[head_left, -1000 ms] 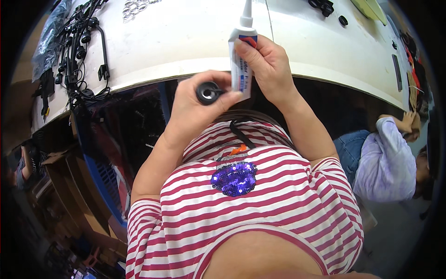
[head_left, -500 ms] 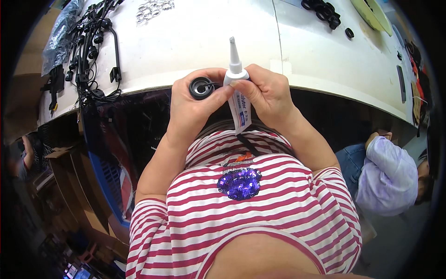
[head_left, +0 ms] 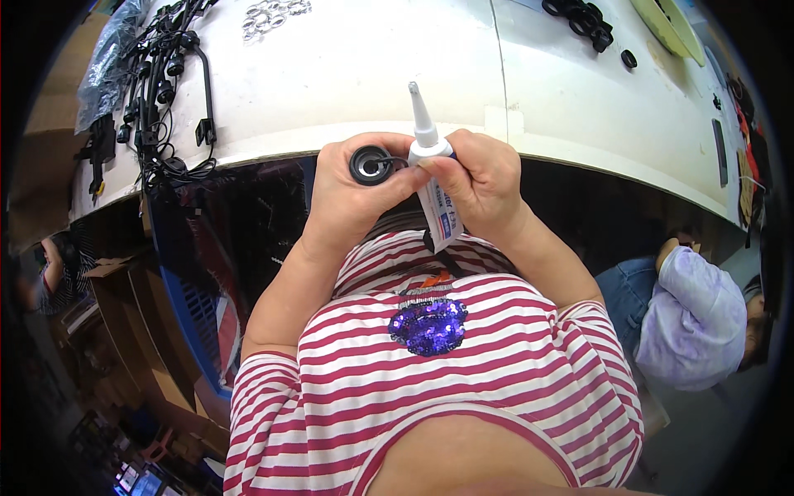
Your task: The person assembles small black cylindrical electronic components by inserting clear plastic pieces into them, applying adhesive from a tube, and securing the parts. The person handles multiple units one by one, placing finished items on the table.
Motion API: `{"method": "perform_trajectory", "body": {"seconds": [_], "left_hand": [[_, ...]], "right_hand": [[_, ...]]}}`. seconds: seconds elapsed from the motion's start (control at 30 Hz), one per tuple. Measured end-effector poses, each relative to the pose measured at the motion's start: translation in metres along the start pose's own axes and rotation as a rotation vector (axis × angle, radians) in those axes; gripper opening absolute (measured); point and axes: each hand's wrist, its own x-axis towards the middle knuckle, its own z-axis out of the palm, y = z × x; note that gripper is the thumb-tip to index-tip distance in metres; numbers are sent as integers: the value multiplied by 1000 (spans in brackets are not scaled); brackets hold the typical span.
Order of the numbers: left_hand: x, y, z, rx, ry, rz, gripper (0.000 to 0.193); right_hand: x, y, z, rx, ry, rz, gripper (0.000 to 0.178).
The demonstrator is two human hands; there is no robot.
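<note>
Currently left hand (head_left: 341, 194) gripping black round part (head_left: 370, 165), right hand (head_left: 490, 178) pinching white tube (head_left: 430, 150); black cables (head_left: 149, 103) cluttering table (head_left: 356, 78), clear rings (head_left: 269, 18) lying nearby.

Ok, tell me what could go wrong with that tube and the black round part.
The right hand pinches the white tube near its neck; squeezing hard might force contents out of the nozzle, though the tip is too small to tell if open.
The left hand holds the black round part by the near edge of the table, so if it slipped it could drop past that edge.
</note>
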Motion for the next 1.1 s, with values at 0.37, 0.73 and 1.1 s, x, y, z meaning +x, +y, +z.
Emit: {"method": "perform_trajectory", "body": {"seconds": [0.37,0.73,1.1], "left_hand": [[0,-1,-1,2,-4,26,21],[0,12,-8,241,-52,150,53],[-5,0,-29,-13,-182,280,35]], "right_hand": [[0,0,0,131,-52,48,29],[15,-7,-19,375,-109,259,31],[23,-11,-57,1118,-365,683,29]]}}
